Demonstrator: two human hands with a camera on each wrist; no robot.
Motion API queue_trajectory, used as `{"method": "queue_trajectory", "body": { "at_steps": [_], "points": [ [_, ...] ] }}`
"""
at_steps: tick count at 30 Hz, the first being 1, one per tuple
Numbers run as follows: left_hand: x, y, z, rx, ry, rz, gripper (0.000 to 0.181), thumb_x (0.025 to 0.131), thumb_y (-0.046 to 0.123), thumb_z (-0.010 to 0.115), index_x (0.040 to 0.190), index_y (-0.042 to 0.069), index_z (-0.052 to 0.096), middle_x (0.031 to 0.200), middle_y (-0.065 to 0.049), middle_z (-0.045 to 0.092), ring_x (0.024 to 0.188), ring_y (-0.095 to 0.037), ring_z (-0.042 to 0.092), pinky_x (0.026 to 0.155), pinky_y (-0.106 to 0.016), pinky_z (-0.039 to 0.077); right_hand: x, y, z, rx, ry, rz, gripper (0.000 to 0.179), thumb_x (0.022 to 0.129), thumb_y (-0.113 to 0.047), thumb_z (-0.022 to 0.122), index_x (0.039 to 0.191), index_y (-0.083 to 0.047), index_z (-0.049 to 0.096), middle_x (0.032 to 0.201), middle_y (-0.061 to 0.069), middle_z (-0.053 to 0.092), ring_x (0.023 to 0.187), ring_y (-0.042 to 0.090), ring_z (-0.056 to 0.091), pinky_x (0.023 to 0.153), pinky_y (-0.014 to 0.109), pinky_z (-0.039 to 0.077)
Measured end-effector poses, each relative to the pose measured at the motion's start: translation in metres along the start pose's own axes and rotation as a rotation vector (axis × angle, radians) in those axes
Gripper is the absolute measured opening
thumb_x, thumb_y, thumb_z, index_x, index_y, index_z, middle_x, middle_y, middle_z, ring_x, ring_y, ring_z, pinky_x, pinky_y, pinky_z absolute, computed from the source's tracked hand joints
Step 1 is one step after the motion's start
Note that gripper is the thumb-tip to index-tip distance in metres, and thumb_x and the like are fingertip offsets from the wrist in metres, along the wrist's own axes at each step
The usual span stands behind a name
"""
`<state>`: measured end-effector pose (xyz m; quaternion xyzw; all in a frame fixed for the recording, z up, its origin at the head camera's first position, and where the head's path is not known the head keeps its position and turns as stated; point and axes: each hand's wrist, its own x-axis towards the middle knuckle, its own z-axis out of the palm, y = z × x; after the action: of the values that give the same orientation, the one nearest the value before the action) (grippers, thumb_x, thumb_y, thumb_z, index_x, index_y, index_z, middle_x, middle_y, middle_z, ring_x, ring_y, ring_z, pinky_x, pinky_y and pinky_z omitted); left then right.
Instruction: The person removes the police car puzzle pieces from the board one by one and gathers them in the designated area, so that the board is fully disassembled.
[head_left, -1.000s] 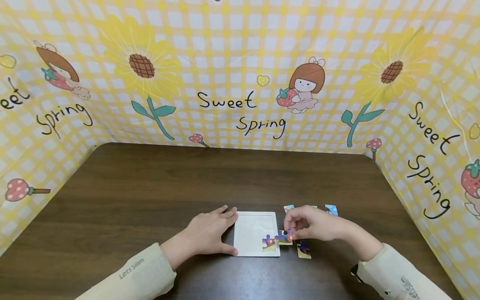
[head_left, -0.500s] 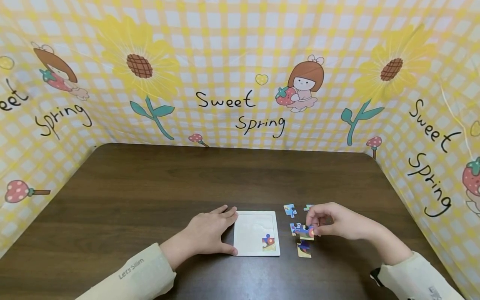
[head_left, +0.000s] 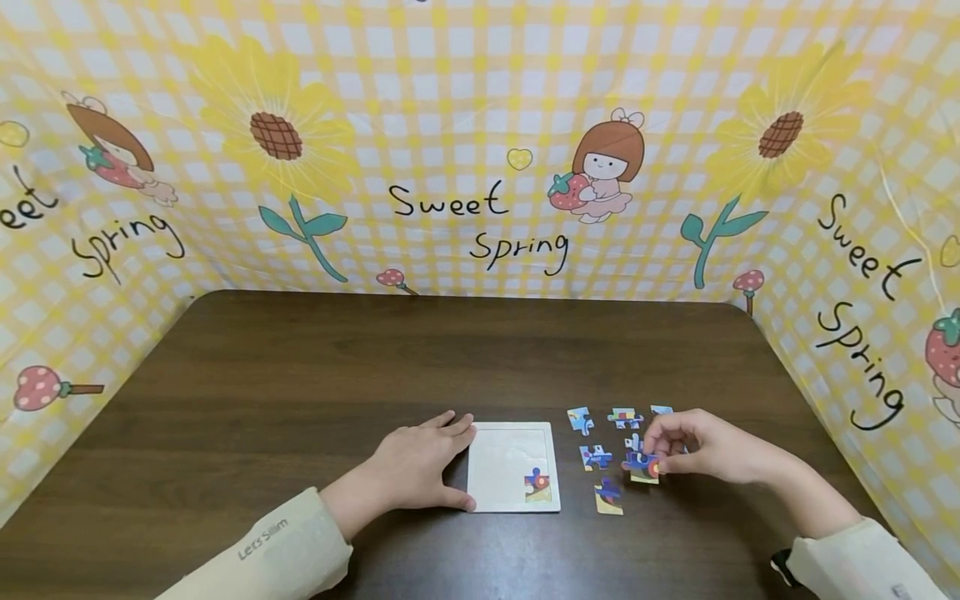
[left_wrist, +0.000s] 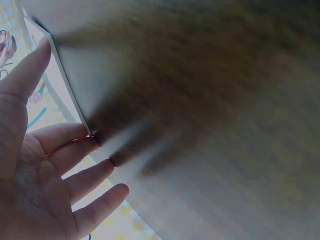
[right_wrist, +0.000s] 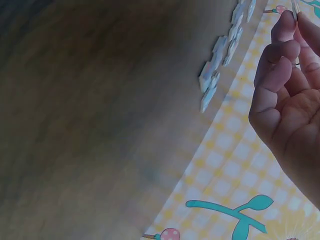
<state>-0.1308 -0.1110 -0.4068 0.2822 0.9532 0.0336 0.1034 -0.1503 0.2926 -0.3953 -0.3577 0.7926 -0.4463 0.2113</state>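
A square white puzzle tray [head_left: 498, 467] lies on the table, with one jigsaw piece [head_left: 537, 486] in its lower right corner. My left hand [head_left: 416, 462] rests at the tray's left side, fingers spread. In the left wrist view, thumb and fingertips meet the edge of the tray [left_wrist: 66, 89]. To the right, my right hand [head_left: 708, 446] pinches a jigsaw piece [head_left: 642, 469] showing blue, red and yellow between thumb and index finger. Only a thin edge of that piece [right_wrist: 295, 9] shows in the right wrist view. Another piece [head_left: 633, 442] is partly hidden behind it.
Several loose jigsaw pieces lie right of the tray, among them a light blue piece [head_left: 580, 421], a multicoloured piece [head_left: 625, 417] and a yellow and dark blue piece [head_left: 608, 497]. A yellow checked cloth [head_left: 450, 125] stands around the brown table [head_left: 360, 358] at the back and sides.
My right hand has carried the pinched piece away from the tray, rightward over the loose pieces. More of the loose pieces now show. The left hand and tray have stayed put.
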Motion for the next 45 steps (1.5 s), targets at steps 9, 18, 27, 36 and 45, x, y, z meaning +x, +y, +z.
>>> {"method": "queue_trajectory", "body": {
  "at_steps": [9, 18, 27, 36, 45],
  "points": [
    [-0.001, 0.001, -0.002, -0.013, -0.007, -0.006, 0.095, 0.075, 0.067, 0.074, 0.148, 0.012, 0.049, 0.156, -0.002, 0.044, 0.145, -0.027, 0.041, 0.096, -0.053, 0.051, -0.007, 0.011, 0.003, 0.084, -0.073, 0.036, 0.009, 0.093, -0.004, 0.066, 0.100, 0.000, 0.063, 0.080, 0.021, 0.061, 0.073, 0.005, 0.058, 0.062, 0.023, 0.049],
    [-0.001, 0.001, 0.002, -0.023, -0.014, -0.006, 0.095, 0.074, 0.068, 0.073, 0.147, 0.012, 0.049, 0.156, -0.003, 0.044, 0.146, -0.028, 0.040, 0.097, -0.055, 0.050, -0.010, 0.016, 0.008, 0.095, -0.129, 0.058, 0.009, 0.092, -0.003, 0.065, 0.100, 0.002, 0.062, 0.078, 0.023, 0.061, 0.072, 0.001, 0.056, 0.061, 0.021, 0.049],
    [-0.001, 0.001, 0.002, -0.015, -0.003, -0.003, 0.095, 0.075, 0.067, 0.074, 0.147, 0.012, 0.050, 0.156, -0.003, 0.045, 0.145, -0.028, 0.041, 0.097, -0.053, 0.051, -0.012, 0.014, 0.003, 0.010, -0.089, 0.089, 0.011, 0.093, -0.001, 0.064, 0.103, 0.002, 0.062, 0.080, 0.011, 0.062, 0.071, 0.000, 0.055, 0.061, 0.021, 0.048],
    [0.000, 0.001, 0.001, -0.016, 0.001, 0.002, 0.094, 0.075, 0.067, 0.074, 0.147, 0.011, 0.050, 0.155, -0.004, 0.045, 0.145, -0.028, 0.041, 0.096, -0.053, 0.051, 0.000, 0.005, -0.001, -0.067, -0.044, 0.074, 0.008, 0.092, -0.002, 0.065, 0.100, 0.000, 0.063, 0.082, 0.002, 0.063, 0.074, 0.002, 0.056, 0.064, 0.022, 0.049],
    [0.001, 0.002, -0.001, -0.024, -0.011, -0.008, 0.095, 0.074, 0.067, 0.075, 0.147, 0.012, 0.049, 0.156, -0.003, 0.045, 0.146, -0.027, 0.040, 0.096, -0.052, 0.051, 0.036, -0.003, 0.011, -0.113, -0.054, 0.076, 0.010, 0.092, -0.005, 0.067, 0.101, -0.003, 0.065, 0.083, 0.001, 0.066, 0.077, 0.005, 0.059, 0.070, 0.024, 0.053]
  ]
}}
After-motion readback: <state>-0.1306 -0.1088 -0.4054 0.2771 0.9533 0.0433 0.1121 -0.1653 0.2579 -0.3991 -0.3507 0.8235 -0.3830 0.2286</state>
